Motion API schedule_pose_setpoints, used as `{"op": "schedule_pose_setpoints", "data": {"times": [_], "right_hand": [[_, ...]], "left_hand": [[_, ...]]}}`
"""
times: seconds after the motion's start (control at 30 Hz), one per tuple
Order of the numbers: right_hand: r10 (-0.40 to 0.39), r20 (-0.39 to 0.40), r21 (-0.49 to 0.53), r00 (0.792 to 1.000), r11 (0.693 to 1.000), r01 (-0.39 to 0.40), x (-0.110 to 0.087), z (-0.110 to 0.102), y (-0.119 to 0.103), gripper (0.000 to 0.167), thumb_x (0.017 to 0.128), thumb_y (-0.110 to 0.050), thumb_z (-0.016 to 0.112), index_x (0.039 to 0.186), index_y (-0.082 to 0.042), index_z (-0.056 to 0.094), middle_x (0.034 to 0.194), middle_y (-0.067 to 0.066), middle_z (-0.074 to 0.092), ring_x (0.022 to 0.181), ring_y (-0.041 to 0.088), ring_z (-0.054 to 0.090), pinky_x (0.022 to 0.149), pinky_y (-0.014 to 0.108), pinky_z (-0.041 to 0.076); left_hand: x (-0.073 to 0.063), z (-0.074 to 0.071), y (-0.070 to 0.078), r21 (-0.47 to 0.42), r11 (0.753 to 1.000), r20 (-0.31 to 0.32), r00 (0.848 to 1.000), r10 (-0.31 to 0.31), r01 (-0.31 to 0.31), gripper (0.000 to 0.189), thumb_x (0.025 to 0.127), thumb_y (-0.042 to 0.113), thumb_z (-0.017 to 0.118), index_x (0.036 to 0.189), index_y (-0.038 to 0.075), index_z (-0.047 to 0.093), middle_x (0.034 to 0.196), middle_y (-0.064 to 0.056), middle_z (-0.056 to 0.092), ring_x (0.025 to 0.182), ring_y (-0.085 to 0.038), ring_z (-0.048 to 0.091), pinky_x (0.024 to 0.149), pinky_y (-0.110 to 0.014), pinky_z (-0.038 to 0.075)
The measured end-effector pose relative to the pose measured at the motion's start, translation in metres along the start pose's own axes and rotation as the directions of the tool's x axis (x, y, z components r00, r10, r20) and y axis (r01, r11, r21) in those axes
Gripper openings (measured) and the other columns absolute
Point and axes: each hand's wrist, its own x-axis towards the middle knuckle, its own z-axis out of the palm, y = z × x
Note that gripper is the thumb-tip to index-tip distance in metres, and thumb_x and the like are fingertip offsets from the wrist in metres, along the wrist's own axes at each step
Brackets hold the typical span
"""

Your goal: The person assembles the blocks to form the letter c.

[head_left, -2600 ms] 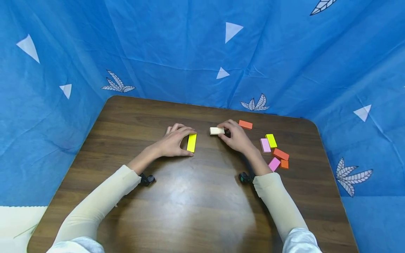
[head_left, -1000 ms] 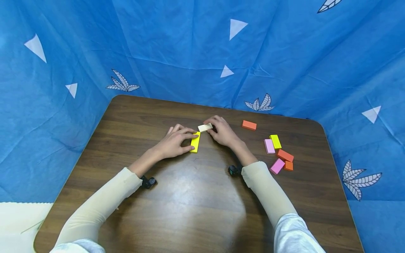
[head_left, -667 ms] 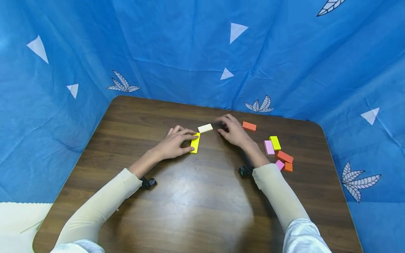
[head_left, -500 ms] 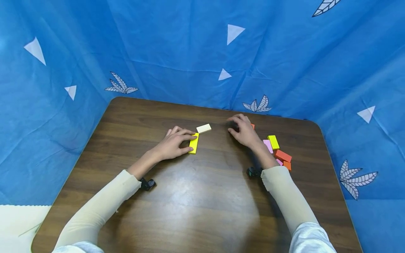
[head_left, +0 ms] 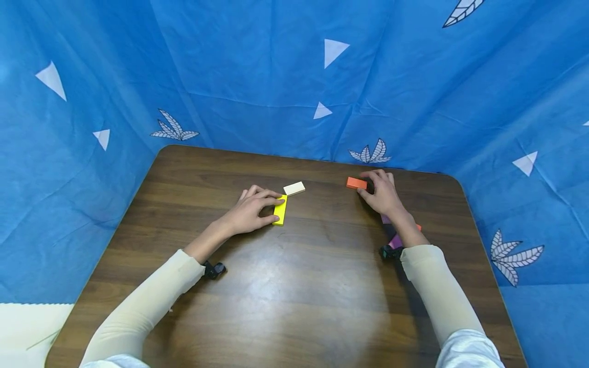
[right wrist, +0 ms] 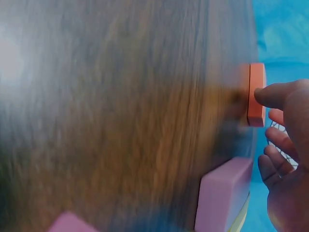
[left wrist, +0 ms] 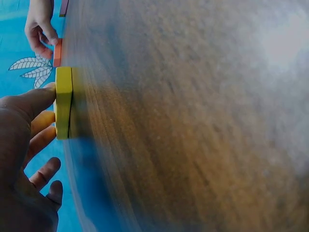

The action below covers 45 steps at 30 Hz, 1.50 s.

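My left hand (head_left: 246,212) holds a yellow wooden block (head_left: 280,210) flat on the table, thumb at its near end and fingertips near the far end. In the left wrist view, the thumb presses the side of that yellow block (left wrist: 63,104). A cream block (head_left: 294,188) lies just beyond it, close to its far corner. Farther right, my right hand (head_left: 383,194) pinches an orange block (head_left: 356,183) by its right end. The right wrist view has the thumb against the face of this orange block (right wrist: 256,94), the other fingers curling behind.
Pink blocks (right wrist: 224,193) lie near the right wrist, with a yellow block (right wrist: 239,218) beside one. The right forearm hides most of this group in the head view. A blue curtain (head_left: 230,76) surrounds the brown table (head_left: 276,306) at back and sides.
The right hand set the cream block down by the yellow block's far end, let go, moved right and took hold of the orange block. The left hand stayed on the yellow block.
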Motion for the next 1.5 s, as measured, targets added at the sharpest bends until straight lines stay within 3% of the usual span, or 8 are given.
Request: {"op": "schedule_pose_setpoints", "data": {"times": [0.23, 0.73, 1.5], "right_hand": [[0.011, 0.037, -0.011, 0.999, 1.000, -0.011, 0.001, -0.001, 0.009, 0.047, 0.103, -0.021, 0.072, 0.144, 0.001, 0.063, 0.144, 0.027, 0.063, 0.124, 0.044, 0.047, 0.106, 0.058, 0.036], [0.019, 0.015, 0.029, 1.000, 0.999, -0.019, -0.002, 0.002, 0.012, 0.041, 0.104, -0.018, 0.072, 0.140, 0.000, 0.065, 0.139, 0.025, 0.064, 0.123, 0.042, 0.049, 0.105, 0.058, 0.041], [0.031, 0.003, 0.129, 1.000, 0.991, -0.031, -0.001, 0.010, -0.002, 0.034, 0.105, -0.017, 0.071, 0.135, -0.004, 0.066, 0.136, 0.023, 0.062, 0.129, 0.042, 0.049, 0.113, 0.060, 0.040]], "left_hand": [[0.000, 0.001, -0.001, 0.000, 1.000, 0.011, 1.000, -0.006, 0.006, 0.054, 0.100, 0.040, 0.078, 0.151, 0.025, 0.066, 0.159, 0.007, 0.058, 0.135, -0.024, 0.044, 0.106, -0.049, 0.031], [0.001, 0.001, 0.000, -0.007, 1.000, 0.005, 1.000, -0.001, 0.001, 0.054, 0.100, 0.039, 0.078, 0.150, 0.024, 0.066, 0.159, 0.006, 0.059, 0.135, -0.025, 0.045, 0.107, -0.049, 0.032], [0.001, 0.001, -0.001, 0.000, 1.000, 0.004, 1.000, -0.002, 0.002, 0.054, 0.099, 0.039, 0.079, 0.150, 0.026, 0.066, 0.159, 0.007, 0.059, 0.136, -0.024, 0.044, 0.105, -0.049, 0.032]]}}
